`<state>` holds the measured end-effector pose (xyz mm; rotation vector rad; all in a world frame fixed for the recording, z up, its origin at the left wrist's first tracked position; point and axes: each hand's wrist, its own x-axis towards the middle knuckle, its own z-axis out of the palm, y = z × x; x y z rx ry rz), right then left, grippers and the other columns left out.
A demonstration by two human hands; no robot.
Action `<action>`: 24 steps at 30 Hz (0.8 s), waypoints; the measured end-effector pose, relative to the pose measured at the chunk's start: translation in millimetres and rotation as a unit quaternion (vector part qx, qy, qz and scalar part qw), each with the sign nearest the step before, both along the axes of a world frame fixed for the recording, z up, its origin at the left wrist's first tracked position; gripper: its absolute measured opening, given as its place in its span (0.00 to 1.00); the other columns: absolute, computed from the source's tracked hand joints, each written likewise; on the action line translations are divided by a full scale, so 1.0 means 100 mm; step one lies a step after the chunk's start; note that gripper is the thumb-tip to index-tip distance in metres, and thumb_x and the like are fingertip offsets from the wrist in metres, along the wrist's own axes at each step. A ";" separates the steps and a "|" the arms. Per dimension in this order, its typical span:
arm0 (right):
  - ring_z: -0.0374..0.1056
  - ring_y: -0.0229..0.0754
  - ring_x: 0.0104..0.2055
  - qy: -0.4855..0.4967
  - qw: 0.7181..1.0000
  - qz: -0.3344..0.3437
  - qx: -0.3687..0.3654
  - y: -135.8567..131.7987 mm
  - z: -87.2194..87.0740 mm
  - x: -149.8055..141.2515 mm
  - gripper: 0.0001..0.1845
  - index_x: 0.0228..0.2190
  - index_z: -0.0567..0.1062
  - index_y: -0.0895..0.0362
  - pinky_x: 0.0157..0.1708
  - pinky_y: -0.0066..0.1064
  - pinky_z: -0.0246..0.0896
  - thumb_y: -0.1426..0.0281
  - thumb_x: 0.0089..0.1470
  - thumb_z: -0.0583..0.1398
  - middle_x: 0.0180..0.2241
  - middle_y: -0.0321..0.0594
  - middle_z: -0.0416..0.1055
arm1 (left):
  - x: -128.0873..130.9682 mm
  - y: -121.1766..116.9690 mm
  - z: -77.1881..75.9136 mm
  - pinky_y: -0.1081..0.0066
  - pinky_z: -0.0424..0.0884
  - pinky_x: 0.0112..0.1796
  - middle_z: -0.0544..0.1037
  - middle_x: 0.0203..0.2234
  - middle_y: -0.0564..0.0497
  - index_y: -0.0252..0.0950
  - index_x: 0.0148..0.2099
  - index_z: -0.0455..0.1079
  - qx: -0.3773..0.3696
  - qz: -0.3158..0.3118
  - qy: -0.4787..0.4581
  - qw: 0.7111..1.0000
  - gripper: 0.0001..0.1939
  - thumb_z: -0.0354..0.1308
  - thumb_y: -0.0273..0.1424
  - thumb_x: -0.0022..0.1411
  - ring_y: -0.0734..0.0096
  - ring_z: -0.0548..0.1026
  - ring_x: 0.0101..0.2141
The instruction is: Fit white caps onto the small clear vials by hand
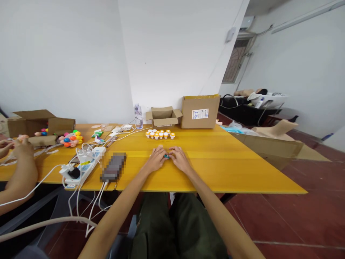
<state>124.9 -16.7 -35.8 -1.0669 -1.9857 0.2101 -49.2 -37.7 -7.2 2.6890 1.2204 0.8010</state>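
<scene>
Fingers [161, 153] bent inward, the left hand [156, 159] and right hand [180, 159] come together around a small teal piece [166, 156] at the table [221, 158], its colour showing between their fingertips, though from where I stand I can't tell whether either hand actually grips it. Just beyond them stand white-and-orange tubs [161, 135] in a cluster, with an open box [165, 121] behind and a taller box [201, 113] to its right. Over on the left, past a power strip [93, 161], a co-worker's hand [23, 144] is near bright round things [71, 139].
</scene>
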 end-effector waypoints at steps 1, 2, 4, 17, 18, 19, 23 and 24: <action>0.65 0.47 0.47 -0.001 1.000 0.000 0.000 0.00 0.00 0.00 0.09 0.27 0.75 0.53 0.48 0.44 0.59 0.76 0.52 0.57 0.41 0.43 0.72 | 0.00 0.00 0.00 0.59 0.60 0.48 0.74 0.41 0.47 0.41 0.44 0.68 -0.001 0.000 -0.001 1.000 0.09 0.48 0.29 0.65 0.59 0.64 0.49; 0.65 0.47 0.47 0.000 1.000 0.000 0.000 0.00 0.00 0.00 0.09 0.27 0.75 0.53 0.48 0.44 0.59 0.77 0.52 0.57 0.41 0.43 0.72 | 0.00 0.01 -0.01 0.59 0.60 0.48 0.74 0.42 0.47 0.41 0.43 0.68 -0.001 0.000 -0.001 1.000 0.09 0.48 0.29 0.65 0.60 0.64 0.49; 0.65 0.47 0.47 0.001 1.000 0.001 0.001 0.00 -0.01 0.00 0.09 0.27 0.75 0.53 0.48 0.43 0.59 0.77 0.52 0.57 0.41 0.43 0.72 | 0.00 0.02 -0.02 0.60 0.60 0.48 0.74 0.41 0.47 0.41 0.43 0.68 -0.002 -0.001 0.001 1.000 0.08 0.48 0.29 0.65 0.60 0.64 0.49; 0.65 0.46 0.46 0.013 1.000 0.001 -0.021 0.00 0.01 -0.01 0.10 0.25 0.74 0.53 0.49 0.43 0.59 0.77 0.51 0.57 0.41 0.42 0.72 | 0.01 0.02 0.00 0.59 0.59 0.48 0.73 0.40 0.48 0.40 0.41 0.67 -0.012 0.002 0.008 1.000 0.07 0.50 0.28 0.64 0.60 0.63 0.48; 0.65 0.46 0.46 0.013 1.000 0.000 -0.023 0.00 0.01 -0.01 0.10 0.25 0.74 0.53 0.49 0.43 0.59 0.77 0.51 0.57 0.41 0.42 0.72 | 0.01 0.02 0.00 0.59 0.59 0.48 0.73 0.40 0.48 0.40 0.41 0.67 -0.012 0.003 0.008 1.000 0.07 0.50 0.28 0.64 0.59 0.63 0.48; 0.65 0.46 0.47 0.013 1.000 -0.001 -0.025 0.00 0.01 -0.01 0.10 0.25 0.74 0.53 0.49 0.43 0.59 0.78 0.51 0.57 0.41 0.42 0.72 | 0.01 0.02 0.00 0.59 0.59 0.47 0.73 0.40 0.48 0.40 0.41 0.67 -0.012 0.003 0.009 1.000 0.07 0.49 0.28 0.64 0.59 0.63 0.48; 0.66 0.46 0.46 0.016 1.000 -0.002 -0.021 -0.01 0.01 -0.01 0.09 0.25 0.74 0.53 0.48 0.42 0.60 0.78 0.51 0.57 0.40 0.42 0.72 | 0.00 0.02 0.00 0.59 0.59 0.47 0.73 0.40 0.48 0.41 0.41 0.67 -0.014 0.000 0.010 1.000 0.07 0.49 0.28 0.64 0.59 0.64 0.48; 0.66 0.46 0.46 0.017 1.000 -0.001 -0.019 -0.01 0.01 -0.01 0.09 0.25 0.74 0.53 0.48 0.42 0.60 0.78 0.51 0.57 0.40 0.42 0.72 | 0.00 0.02 0.01 0.59 0.59 0.47 0.73 0.40 0.48 0.41 0.41 0.67 -0.013 -0.001 0.010 1.000 0.07 0.49 0.28 0.64 0.59 0.64 0.48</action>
